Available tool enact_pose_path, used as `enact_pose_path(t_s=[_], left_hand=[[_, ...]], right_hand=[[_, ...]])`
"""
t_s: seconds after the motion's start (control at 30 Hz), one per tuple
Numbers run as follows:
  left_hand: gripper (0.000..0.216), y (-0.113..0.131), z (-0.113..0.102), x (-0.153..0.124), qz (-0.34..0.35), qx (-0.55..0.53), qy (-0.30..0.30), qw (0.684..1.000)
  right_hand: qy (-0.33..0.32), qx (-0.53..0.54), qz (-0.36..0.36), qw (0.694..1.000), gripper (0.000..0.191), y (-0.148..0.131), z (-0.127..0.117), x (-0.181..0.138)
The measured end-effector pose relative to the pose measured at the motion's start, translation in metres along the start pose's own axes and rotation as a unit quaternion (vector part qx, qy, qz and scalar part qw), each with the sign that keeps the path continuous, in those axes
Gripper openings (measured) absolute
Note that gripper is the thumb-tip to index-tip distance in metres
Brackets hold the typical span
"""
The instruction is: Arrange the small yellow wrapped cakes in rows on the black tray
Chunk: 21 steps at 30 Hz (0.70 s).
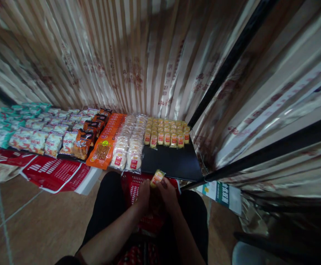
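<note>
Both of my hands are raised close together over a red carton between my knees. My right hand (168, 192) is closed on a small yellow snack packet (157, 177) with a red label, held just in front of the black shelf board (174, 163). My left hand (143, 193) is beside it with its fingers curled near the packet; what it holds, if anything, I cannot make out. Rows of the same yellow packets (166, 132) lie at the back of the board.
Left of the yellow packets lie rows of round white cakes (128, 145), orange packets (106, 141), dark orange bags (90, 134) and teal and white bags (24, 129). Red cartons (53, 173) lie on the floor. A striped curtain (138, 55) hangs behind.
</note>
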<state>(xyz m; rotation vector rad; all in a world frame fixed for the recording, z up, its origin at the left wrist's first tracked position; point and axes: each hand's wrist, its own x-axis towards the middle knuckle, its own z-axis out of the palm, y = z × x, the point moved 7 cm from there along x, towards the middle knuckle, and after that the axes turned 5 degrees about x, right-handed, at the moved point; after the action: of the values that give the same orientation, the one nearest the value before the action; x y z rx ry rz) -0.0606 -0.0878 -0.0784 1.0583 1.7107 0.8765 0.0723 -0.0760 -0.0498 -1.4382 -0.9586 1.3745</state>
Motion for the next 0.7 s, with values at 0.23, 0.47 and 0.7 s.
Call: enact_pose_path(t_s=[0.23, 0.47, 0.7], left_hand=[[0.025, 0.029, -0.006, -0.004, -0.010, -0.007, 0.027, 1.000], [0.022, 0.044, -0.010, -0.008, 0.019, 0.037, 0.051, 0.998], [0.023, 0.052, -0.007, -0.006, 0.049, 0.027, 0.030, 0.998]], right_hand=[[-0.001, -0.007, -0.036, 0.999, 0.042, -0.006, -0.006, 0.010], [0.042, 0.011, -0.037, 0.998, 0.037, -0.011, -0.010, 0.013], [0.050, -0.011, -0.046, 0.998, 0.037, -0.017, -0.015, 0.015]])
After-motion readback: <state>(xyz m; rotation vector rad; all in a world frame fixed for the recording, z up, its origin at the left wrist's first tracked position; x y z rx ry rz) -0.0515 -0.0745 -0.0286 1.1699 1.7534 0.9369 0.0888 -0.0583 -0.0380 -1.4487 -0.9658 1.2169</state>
